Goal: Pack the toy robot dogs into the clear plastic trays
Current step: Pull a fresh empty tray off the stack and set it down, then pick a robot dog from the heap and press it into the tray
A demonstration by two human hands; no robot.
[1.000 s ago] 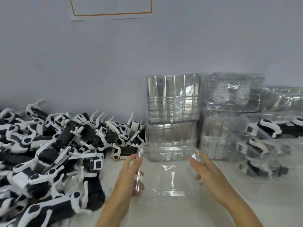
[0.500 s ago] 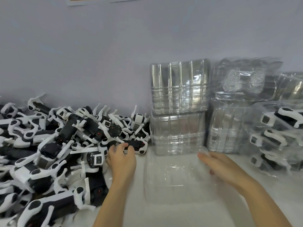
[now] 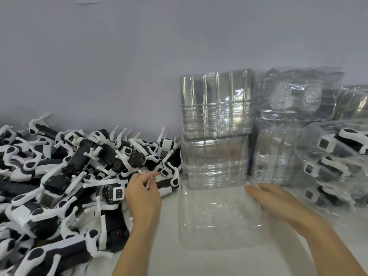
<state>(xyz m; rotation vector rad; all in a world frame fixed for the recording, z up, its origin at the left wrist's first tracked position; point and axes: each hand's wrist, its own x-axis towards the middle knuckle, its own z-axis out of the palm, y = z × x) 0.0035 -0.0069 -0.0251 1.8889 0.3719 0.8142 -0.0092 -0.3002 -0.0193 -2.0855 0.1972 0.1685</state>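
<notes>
An empty clear plastic tray lies flat on the white table in front of me. My right hand holds its right rim near the far corner. A large heap of black-and-white toy robot dogs covers the left of the table. My left hand is at the heap's right edge, its fingers pinching a white leg of the nearest toy robot dog, which lies beside the tray's far-left corner.
Two stacks of empty clear trays stand upright against the wall behind the tray, with more to their right. Filled trays holding robot dogs pile up at the far right. A pale wall closes the back.
My left hand let go of the tray's left rim and moved left to the heap, where it now pinches a dog's leg. The tray came down flat; my right hand stays on it.
</notes>
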